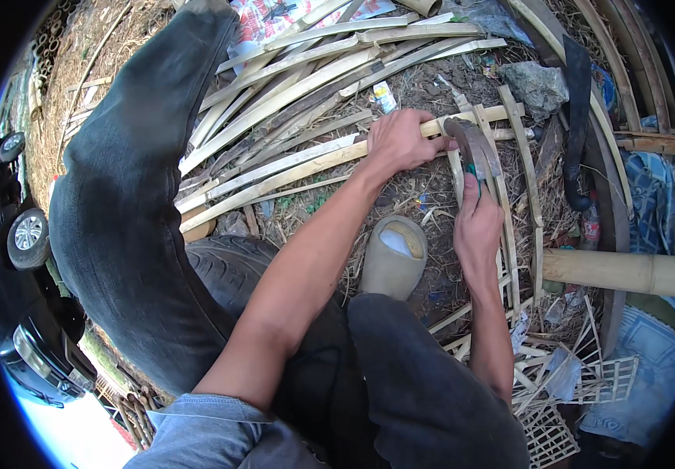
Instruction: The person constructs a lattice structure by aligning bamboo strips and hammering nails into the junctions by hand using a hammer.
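Note:
My left hand (401, 142) is closed round a long, pale bamboo strip (298, 173) that runs across the ground from lower left to upper right. In my right hand (478, 225) is a curved knife (472, 142), its dark blade up against the strip just right of my left fingers. A bit of green shows near the base of the blade; my fingers hide most of the handle. Beneath and beside the blade, thin bamboo slats (534, 205) cross the strip, running toward me. Whether the cutting edge has entered the bamboo I cannot tell.
Many split bamboo strips (291, 74) lie piled at far left. A grey rock (537, 87) sits at far right, near a thick bamboo pole (626, 272). By my sandalled foot (394, 262) is a tyre (232, 262). Woven bamboo lattice (548, 438) lies at lower right.

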Action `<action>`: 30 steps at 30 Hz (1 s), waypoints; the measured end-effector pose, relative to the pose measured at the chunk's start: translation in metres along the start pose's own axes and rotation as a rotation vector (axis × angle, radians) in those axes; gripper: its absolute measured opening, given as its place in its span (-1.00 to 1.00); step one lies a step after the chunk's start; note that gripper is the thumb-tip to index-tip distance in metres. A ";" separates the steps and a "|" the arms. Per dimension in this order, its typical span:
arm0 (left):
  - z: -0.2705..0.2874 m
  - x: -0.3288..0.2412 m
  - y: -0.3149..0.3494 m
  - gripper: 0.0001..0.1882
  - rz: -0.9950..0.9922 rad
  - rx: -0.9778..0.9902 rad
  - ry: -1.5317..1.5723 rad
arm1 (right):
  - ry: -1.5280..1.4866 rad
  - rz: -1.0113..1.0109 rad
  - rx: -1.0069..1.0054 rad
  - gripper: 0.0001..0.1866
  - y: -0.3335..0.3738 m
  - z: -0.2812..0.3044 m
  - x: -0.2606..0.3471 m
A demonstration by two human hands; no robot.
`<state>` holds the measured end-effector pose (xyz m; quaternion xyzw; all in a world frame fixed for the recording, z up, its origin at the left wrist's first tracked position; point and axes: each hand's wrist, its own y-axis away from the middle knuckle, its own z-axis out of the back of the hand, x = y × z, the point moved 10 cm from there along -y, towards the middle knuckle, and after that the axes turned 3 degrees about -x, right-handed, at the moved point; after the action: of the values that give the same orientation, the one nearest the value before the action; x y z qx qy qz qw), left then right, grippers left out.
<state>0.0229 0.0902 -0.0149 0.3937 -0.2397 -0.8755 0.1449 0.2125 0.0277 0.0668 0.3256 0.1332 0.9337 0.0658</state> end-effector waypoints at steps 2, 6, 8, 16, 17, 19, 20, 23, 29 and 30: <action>0.004 -0.007 0.001 -0.30 -0.041 -0.032 0.027 | 0.003 0.076 -0.068 -0.71 -0.005 0.007 0.005; -0.001 -0.003 0.000 -0.32 -0.007 -0.020 0.017 | -0.027 0.228 -0.168 -0.67 0.010 0.018 0.015; -0.002 0.005 0.004 -0.30 0.004 -0.008 -0.015 | 0.118 0.087 -0.022 -0.68 0.004 0.005 0.014; 0.002 0.000 0.002 -0.42 -0.038 -0.067 0.017 | 0.194 0.156 -0.002 -0.68 -0.005 -0.002 0.021; 0.005 0.000 0.001 -0.49 -0.043 -0.074 0.037 | 0.076 0.134 -0.034 -0.64 0.005 0.011 0.025; 0.003 -0.002 0.004 -0.50 -0.021 -0.046 0.016 | -0.124 0.273 -0.200 -0.42 0.020 0.026 0.036; 0.001 -0.004 0.004 -0.50 -0.014 -0.023 -0.008 | -0.121 0.267 -0.186 -0.42 0.014 0.016 0.029; -0.007 -0.002 0.009 -0.39 -0.031 -0.020 0.030 | 0.031 0.115 -0.079 -0.31 -0.005 -0.003 0.004; 0.003 0.000 0.005 -0.35 -0.019 -0.033 0.034 | -0.320 -0.031 -0.154 -0.30 0.020 0.016 -0.004; 0.003 -0.003 0.007 -0.35 -0.038 -0.055 0.030 | -0.279 -0.086 -0.097 -0.30 0.018 0.012 -0.006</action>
<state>0.0230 0.0867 -0.0070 0.4071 -0.2059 -0.8784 0.1426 0.2241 0.0118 0.0772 0.4428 0.0912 0.8810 0.1396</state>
